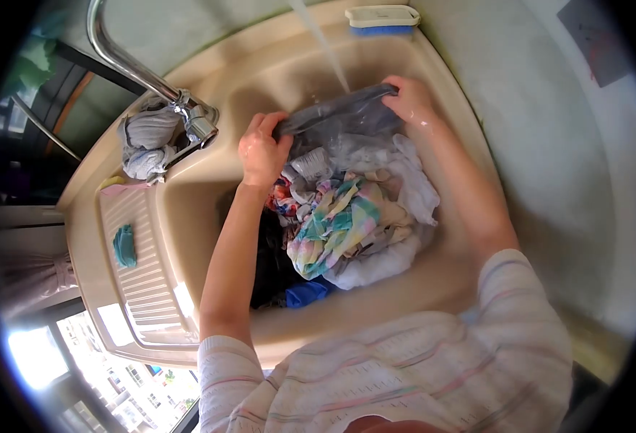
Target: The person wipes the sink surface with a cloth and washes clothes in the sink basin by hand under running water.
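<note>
A wet dark grey piece of cloth is stretched between my hands near the back of the beige basin. My left hand grips its left end, and my right hand pinches the top right corner. Running water falls onto the cloth from above. Below it lies a heap of laundry: a pastel checked cloth, white fabric, dark fabric and a blue piece. The lower part of the grey cloth merges with the heap, so its full shape is hidden.
A chrome tap rises at the back left, beside a bundled grey cloth on the ledge. A ribbed washboard surface bears a small teal item. One blue-bristled brush rests on the back rim.
</note>
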`<action>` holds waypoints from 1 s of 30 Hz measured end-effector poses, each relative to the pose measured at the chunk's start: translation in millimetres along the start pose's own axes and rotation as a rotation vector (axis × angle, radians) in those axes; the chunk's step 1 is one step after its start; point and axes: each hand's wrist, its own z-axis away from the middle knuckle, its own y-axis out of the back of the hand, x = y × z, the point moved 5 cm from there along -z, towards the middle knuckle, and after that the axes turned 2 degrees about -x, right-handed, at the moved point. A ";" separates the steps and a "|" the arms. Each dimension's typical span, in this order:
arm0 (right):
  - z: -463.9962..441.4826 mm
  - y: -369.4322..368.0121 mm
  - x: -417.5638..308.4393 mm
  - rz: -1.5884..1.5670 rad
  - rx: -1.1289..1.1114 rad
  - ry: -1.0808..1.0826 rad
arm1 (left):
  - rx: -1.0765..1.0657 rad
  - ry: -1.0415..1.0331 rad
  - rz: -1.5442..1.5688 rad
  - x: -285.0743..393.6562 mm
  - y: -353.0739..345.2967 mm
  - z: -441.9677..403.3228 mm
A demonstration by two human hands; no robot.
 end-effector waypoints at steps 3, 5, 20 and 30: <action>27.5 -11.4 8.3 0.304 -0.218 0.013 | -0.460 0.194 -0.329 -18.4 -21.7 39.4; 46.3 -27.4 31.5 0.339 -0.407 0.069 | -0.665 0.178 -0.445 -39.2 -39.1 71.7; 39.4 43.4 -12.3 -0.185 -0.181 0.142 | -0.062 -0.015 0.116 1.3 47.0 28.0; 55.8 -35.2 36.2 0.114 -0.346 0.158 | -0.515 0.101 -0.092 -33.8 -4.6 62.2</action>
